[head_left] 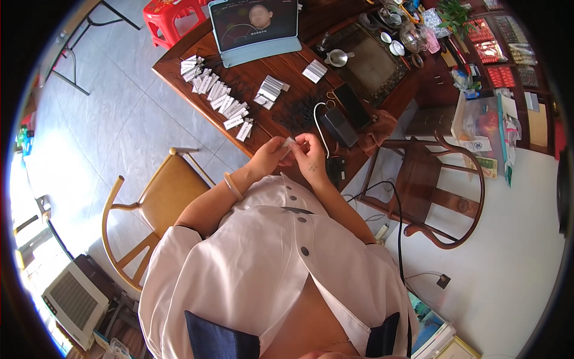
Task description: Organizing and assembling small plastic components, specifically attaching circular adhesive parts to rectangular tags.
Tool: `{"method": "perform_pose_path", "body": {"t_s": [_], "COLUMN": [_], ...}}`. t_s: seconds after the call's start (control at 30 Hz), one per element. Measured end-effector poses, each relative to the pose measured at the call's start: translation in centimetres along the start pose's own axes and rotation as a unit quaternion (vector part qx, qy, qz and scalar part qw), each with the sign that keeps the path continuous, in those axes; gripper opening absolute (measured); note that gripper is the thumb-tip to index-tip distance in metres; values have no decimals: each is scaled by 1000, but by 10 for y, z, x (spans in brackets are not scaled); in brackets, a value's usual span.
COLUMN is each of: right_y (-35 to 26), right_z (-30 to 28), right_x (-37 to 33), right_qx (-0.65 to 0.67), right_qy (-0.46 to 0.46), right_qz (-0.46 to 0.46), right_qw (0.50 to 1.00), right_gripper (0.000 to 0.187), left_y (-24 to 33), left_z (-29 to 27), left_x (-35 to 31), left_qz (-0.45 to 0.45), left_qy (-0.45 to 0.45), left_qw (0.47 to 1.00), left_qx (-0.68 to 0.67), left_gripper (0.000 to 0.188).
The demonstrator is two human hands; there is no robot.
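Note:
My left hand (270,158) and my right hand (310,160) meet at the table's near edge, fingers pinched together. Between their fingertips is a small whitish tag (290,142), partly covered by the fingers. Just beyond them a tangle of thin black cords (297,117) lies on the wooden table. Left of that, a long row of white printed tags (226,106) overlaps, with dark cords beside it. Farther off are a stack of striped tags (270,90) and another striped bundle (314,70).
A tablet (257,33) in a light blue case stands at the back. Right of my hands are a black block-shaped device (339,127), a white cable (319,122) and a phone (352,105). Beyond lies a tea tray (371,60). Chairs flank me: one yellow (170,185), one dark wooden (412,176).

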State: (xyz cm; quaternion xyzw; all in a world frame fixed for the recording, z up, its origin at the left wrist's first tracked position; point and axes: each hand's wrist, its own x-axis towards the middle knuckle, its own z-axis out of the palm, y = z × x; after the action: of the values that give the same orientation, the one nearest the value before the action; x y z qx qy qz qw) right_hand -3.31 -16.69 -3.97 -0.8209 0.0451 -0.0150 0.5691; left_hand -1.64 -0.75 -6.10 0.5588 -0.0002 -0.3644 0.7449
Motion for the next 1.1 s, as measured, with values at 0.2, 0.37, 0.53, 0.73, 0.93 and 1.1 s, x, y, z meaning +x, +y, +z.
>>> {"method": "perform_pose_path", "body": {"t_s": [0.2, 0.37, 0.53, 0.73, 0.93, 1.1], "right_y": [-29, -43, -42, -44, -47, -60], "right_z": [-4, -1, 2, 3, -6, -12], "right_x": [2, 3, 4, 5, 7, 5], "right_qx": [-245, -336, -370, -372, -257, -204], "right_qy": [-22, -31, -41, -51, -49, -75], "right_qz": [-176, -196, -218, -219, -239, -255], "right_qw": [953, 921, 902, 901, 935, 942], "right_gripper": [52, 66, 68, 66, 68, 66], "left_y": [6, 7, -4, -5, 43, 39], "left_z": [4, 3, 1, -1, -6, -19], "left_x": [1, 2, 6, 6, -16, -17], "left_qz": [6, 20, 55, 50, -19, -23], "left_qy": [78, 66, 84, 82, -52, -134], "left_qw": [992, 990, 985, 985, 978, 961], "left_qx": [-100, -119, -143, -141, -204, -241], "left_gripper": [21, 21, 20, 19, 31, 39]}}
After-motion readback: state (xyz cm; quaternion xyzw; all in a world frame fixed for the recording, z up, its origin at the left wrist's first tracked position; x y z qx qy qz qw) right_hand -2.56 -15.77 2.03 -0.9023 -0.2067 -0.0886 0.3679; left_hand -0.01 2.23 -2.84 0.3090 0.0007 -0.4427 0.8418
